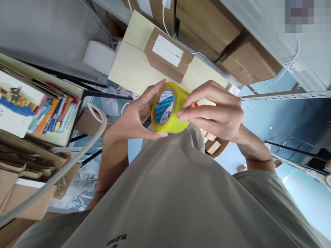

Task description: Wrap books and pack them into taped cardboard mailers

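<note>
A roll of yellow packing tape (182,128) with a blue printed core is held up in front of my chest. My left hand (139,115) grips its left side, thumb and fingers around the rim. On the other side, the thumb and fingertips of my right hand (216,112) are pinched together at the tape's outer surface; whether they hold a loose tape end I cannot make out. A small bit of red shows behind the right fingers. Past the roll, a flat brown cardboard piece (157,65) with a white label (167,50) lies on a cream tabletop (129,65).
Large cardboard boxes (207,24) stand along the table's far side. Upright books (55,113) and stacked flattened cardboard (31,193) are at left, crossed by a pale hose-like tube (74,158). A metal shelf edge (284,96) runs at right. An open carton (216,146) sits below.
</note>
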A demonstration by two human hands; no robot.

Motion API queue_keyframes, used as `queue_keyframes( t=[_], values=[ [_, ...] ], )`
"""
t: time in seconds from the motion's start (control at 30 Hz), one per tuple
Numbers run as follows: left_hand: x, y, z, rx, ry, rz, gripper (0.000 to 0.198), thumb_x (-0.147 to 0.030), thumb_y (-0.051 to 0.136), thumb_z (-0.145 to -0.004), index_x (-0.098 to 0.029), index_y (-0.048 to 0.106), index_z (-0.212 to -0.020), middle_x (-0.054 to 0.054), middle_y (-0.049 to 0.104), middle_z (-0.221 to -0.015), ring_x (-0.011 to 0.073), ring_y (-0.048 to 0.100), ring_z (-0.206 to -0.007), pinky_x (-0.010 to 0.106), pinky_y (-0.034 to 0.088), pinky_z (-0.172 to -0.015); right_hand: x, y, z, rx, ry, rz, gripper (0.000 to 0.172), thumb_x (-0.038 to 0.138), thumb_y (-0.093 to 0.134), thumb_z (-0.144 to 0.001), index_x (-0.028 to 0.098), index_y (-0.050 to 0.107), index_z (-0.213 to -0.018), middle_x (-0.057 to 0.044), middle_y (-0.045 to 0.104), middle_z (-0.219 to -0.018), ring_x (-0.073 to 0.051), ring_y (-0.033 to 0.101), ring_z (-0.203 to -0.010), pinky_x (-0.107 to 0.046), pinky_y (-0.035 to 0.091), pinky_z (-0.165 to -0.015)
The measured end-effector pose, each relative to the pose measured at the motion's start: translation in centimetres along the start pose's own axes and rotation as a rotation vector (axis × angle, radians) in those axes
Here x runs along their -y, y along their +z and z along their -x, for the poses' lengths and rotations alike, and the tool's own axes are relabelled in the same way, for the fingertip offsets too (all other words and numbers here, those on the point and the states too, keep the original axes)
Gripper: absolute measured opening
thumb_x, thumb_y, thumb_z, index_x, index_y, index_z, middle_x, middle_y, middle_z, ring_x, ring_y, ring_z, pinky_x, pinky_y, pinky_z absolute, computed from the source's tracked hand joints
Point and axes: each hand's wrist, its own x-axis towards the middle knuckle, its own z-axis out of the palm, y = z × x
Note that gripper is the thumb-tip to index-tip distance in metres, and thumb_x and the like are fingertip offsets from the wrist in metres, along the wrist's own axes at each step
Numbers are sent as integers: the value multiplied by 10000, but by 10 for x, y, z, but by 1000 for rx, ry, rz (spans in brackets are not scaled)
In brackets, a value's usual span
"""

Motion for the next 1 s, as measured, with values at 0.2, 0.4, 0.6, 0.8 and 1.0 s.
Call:
queue_keyframes(
  t=[0.2, 0.4, 0.6, 0.8, 1.0],
  values=[
    [3, 1, -1, -39, -3, 19, 1331, -543, 1132, -685, -508, 438, -1820, 14, 456, -1880, 482, 401, -1762, 645, 432, -1444, 10, 0, -2, 12, -160, 259, 105, 319, 616, -1211, 298, 707, -1260, -23, 816, -1256, -206, 793, -1076, -405, 705, -942],
    [11, 4, 0, 37, -5, 108, 1397, -465, 1138, -679, -441, 383, -1854, 47, 457, -1888, 475, 457, -1729, 618, 499, -1395, 1, 12, 11, -71, -279, 417, 150, 260, 572, -1211, 253, 718, -1245, -43, 803, -1167, -223, 778, -1042, -394, 692, -874],
    [11, 4, -2, 24, 28, 90, 1373, -515, 1142, -692, -394, 412, -1849, 83, 441, -1898, 502, 444, -1730, 651, 488, -1394, -21, 31, 30, -130, -241, 241, 193, 324, 644, -1185, 363, 803, -1285, 4, 818, -1158, -224, 814, -1057, -404, 702, -902],
    [8, 3, -4, 48, 26, 114, 1408, -362, 1149, -668, -436, 393, -1853, 76, 401, -1917, 436, 415, -1764, 601, 427, -1433, -3, 10, 17, -279, -230, 121, 364, 257, 812, -1102, 303, 767, -1460, -12, 833, -1247, -180, 827, -1069, -328, 743, -928],
    [0, 4, -4, 0, 20, 91, 1342, -284, 1111, -730, -363, 395, -1862, 116, 424, -1894, 440, 370, -1782, 609, 343, -1471, 4, -9, 8, -60, -43, -101, 230, 249, 800, -1120, 268, 836, -1346, -68, 779, -1282, -222, 799, -1175, -391, 758, -942]
  ],
)
